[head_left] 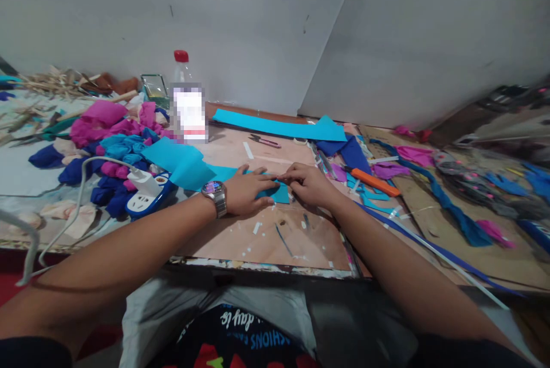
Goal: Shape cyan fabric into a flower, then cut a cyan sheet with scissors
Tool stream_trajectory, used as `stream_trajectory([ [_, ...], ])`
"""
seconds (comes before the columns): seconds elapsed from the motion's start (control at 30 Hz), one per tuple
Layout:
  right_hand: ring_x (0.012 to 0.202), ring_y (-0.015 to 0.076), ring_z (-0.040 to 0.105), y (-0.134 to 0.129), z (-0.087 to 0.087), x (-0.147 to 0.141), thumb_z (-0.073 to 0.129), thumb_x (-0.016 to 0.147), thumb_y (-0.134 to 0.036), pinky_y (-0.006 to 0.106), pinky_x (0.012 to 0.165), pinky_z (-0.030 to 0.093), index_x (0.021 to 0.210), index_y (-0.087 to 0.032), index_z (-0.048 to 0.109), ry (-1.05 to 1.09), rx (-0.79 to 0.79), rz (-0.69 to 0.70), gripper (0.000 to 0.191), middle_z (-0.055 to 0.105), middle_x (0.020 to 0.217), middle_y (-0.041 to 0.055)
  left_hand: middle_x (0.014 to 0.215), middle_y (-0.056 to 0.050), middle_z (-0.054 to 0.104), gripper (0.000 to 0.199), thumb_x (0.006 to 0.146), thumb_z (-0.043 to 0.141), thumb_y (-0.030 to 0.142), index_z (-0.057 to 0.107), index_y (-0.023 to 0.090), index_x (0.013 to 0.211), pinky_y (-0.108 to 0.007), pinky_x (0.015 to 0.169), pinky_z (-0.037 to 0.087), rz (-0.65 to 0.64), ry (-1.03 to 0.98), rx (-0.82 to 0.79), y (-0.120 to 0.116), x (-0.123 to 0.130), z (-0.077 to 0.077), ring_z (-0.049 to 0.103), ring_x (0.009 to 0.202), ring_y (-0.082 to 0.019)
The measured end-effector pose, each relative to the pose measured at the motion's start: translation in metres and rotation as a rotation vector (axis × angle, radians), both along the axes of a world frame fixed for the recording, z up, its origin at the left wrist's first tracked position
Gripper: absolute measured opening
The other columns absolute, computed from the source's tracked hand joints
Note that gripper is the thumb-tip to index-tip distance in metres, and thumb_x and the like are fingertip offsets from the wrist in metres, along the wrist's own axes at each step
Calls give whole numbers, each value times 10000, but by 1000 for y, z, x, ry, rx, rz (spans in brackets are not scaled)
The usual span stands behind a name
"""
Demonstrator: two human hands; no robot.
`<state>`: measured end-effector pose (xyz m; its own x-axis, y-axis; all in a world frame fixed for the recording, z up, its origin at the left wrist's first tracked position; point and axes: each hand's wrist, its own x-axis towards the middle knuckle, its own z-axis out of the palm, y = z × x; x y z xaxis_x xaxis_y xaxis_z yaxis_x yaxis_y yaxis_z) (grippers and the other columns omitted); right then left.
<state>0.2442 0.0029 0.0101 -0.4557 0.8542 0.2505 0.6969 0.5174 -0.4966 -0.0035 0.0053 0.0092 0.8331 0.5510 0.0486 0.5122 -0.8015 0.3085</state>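
Observation:
A bright blue strip [183, 163] runs across the board from the left to beneath my hands, its left part raised and curled. My left hand [247, 189], with a metal watch on the wrist, lies flat on it with fingers spread. At the strip's right end is my right hand [307, 183], its fingers pressed together close to the left fingertips. Whatever the right fingers pinch is too small to make out. Beyond the hands lie small dark snips [267, 141] and another long blue strip [275, 125].
A red-capped bottle [189, 110], crumpled coloured cloth [103, 121] and a power strip [144, 199] with a white cable are at the left. An orange cutter [374, 181], scraps and a long blue twisted strip [447, 202] lie at the right. A wall stands behind.

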Motion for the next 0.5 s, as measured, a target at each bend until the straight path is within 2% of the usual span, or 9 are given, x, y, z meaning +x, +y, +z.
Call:
stream_trajectory([
  [0.1,834,177,680,1,-3,1,544,784,-55,301,809,526,972,-235,823,-24,-12,0,381,714,915,44,1636,-56,381,524,1004,401,538,479,305,1467,-660,1187,192,13,6,2,1,0,-1,293,1523,-349],
  [0.27,800,174,672,3,-1,6,565,786,-70,300,794,517,780,-215,806,-47,9,-35,281,706,873,36,1647,-57,359,534,1005,396,556,470,314,1476,-657,1191,192,24,13,2,3,-1,-1,292,1525,-344],
  [0.37,759,165,666,3,2,6,545,765,-45,292,770,510,682,-209,770,-58,8,-40,290,701,822,28,1637,-60,378,527,1003,404,558,487,311,1461,-652,1192,201,24,13,2,3,-2,1,306,1520,-338],
  [0.43,763,167,670,2,3,5,538,762,-39,292,774,513,695,-207,771,-54,5,-45,295,708,822,31,1633,-61,386,518,1005,405,544,492,310,1458,-660,1189,207,25,13,5,2,-2,1,313,1517,-339],
  [0.5,800,174,680,1,4,3,537,777,-44,294,792,521,790,-209,796,-30,7,-43,308,721,855,39,1632,-66,386,516,1004,411,531,496,302,1458,-670,1185,211,23,12,9,2,-2,1,313,1517,-346],
])
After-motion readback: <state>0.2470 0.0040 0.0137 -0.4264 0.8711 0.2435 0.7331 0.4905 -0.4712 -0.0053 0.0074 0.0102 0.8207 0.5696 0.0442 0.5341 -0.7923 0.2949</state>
